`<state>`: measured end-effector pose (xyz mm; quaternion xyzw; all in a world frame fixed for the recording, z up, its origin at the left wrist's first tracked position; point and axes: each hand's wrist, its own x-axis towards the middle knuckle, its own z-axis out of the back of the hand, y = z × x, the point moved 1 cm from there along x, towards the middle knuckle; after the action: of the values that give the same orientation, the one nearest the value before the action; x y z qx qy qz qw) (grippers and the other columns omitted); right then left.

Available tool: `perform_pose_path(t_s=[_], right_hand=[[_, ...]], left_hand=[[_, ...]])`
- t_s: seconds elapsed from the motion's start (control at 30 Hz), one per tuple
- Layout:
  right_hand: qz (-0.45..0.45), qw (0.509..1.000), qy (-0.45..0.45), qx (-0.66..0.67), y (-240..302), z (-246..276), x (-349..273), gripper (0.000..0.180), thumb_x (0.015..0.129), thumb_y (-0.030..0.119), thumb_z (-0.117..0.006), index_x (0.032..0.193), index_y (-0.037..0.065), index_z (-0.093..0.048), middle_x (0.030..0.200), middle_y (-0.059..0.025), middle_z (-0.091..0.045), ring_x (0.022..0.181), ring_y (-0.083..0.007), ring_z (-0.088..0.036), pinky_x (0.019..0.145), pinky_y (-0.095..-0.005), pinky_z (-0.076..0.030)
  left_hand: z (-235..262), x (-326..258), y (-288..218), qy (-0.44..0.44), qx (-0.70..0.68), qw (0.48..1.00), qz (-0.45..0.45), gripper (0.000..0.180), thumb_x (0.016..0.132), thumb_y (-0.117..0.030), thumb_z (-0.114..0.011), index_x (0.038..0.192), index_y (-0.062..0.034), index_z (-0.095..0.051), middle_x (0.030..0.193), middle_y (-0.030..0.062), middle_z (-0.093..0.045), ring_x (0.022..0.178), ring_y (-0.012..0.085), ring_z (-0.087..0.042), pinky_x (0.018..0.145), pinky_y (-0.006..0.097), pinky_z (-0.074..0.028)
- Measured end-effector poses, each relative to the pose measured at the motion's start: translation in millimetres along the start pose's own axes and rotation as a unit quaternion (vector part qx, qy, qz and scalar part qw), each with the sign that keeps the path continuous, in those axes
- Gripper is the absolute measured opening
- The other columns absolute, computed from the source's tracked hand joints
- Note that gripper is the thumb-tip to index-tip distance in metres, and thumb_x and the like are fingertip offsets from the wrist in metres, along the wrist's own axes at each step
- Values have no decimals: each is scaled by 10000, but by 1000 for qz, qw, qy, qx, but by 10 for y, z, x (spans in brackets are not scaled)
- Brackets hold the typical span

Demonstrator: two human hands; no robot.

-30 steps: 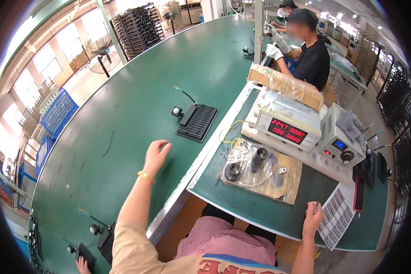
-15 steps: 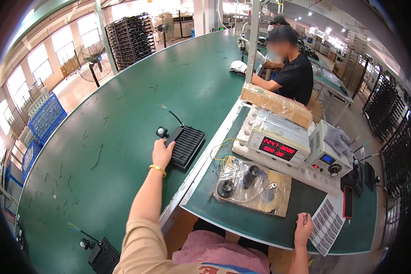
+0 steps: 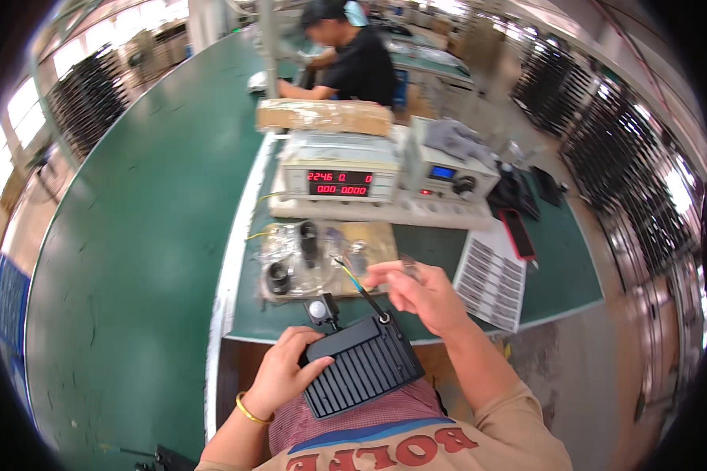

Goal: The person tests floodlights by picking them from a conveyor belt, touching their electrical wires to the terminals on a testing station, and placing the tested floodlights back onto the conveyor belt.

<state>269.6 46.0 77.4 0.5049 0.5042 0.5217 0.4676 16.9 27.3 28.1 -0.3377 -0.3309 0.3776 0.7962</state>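
A black finned floodlight hangs over my lap at the bench's front edge. My left hand grips its left side, thumb on the housing and fingers behind. A small motion sensor with a white dome sticks up from its far edge. From the back rises a short black cable with bared coloured wires. Just right of those wires, my right hand is closed, with a small greyish thing, blurred, at its fingers. Past the wires lies a plastic-wrapped board with black round sockets.
A meter with red digits and a power unit with a knob stand behind the board. A printed sheet and a red-edged phone lie right. Another floodlight sits lower left. A co-worker sits beyond.
My left hand has brought the floodlight from the green table on the left to over my lap. My right hand has risen from the bench edge to the wires. The view has turned right.
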Motion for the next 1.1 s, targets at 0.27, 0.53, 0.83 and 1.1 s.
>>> perform_pose_path(t_s=[0.27, 0.53, 0.83, 1.1], right_hand=[[-83, 995, -36, 47, -89, 458, -321, 302, 895, 189, -597, 1124, -7, -613, 831, -11, -639, 577, -21, -395, 515, -166, -332], [-120, 959, -155, 203, -265, 674, -481, 152, 855, 135, -631, 944, 13, -616, 796, -37, -608, 558, -35, -440, 486, -159, -342], [-74, 939, -204, 266, -274, 678, -633, 133, 840, 101, -627, 934, 8, -615, 783, -40, -601, 548, -42, -438, 498, -160, -361], [-30, 931, -224, 288, -255, 667, -721, 95, 835, 86, -611, 905, 21, -609, 752, -44, -581, 541, -49, -428, 487, -165, -344]], left_hand=[[-606, 335, -42, 116, -20, 992, -52, 334, 769, -184, -722, 1004, 8, -584, 1010, 135, -593, 885, 315, -603, 750, 364, -504], [-783, 424, -47, 149, -42, 987, -39, 333, 754, -149, -729, 1002, 21, -585, 1009, 156, -588, 933, 328, -585, 805, 370, -482], [-831, 433, -2, 153, -46, 986, -41, 331, 757, -179, -730, 1001, 4, -599, 1015, 140, -596, 924, 329, -595, 793, 370, -493], [-829, 430, -29, 158, -68, 985, -20, 315, 733, -90, -731, 983, 28, -579, 990, 155, -582, 942, 314, -564, 843, 354, -459]])
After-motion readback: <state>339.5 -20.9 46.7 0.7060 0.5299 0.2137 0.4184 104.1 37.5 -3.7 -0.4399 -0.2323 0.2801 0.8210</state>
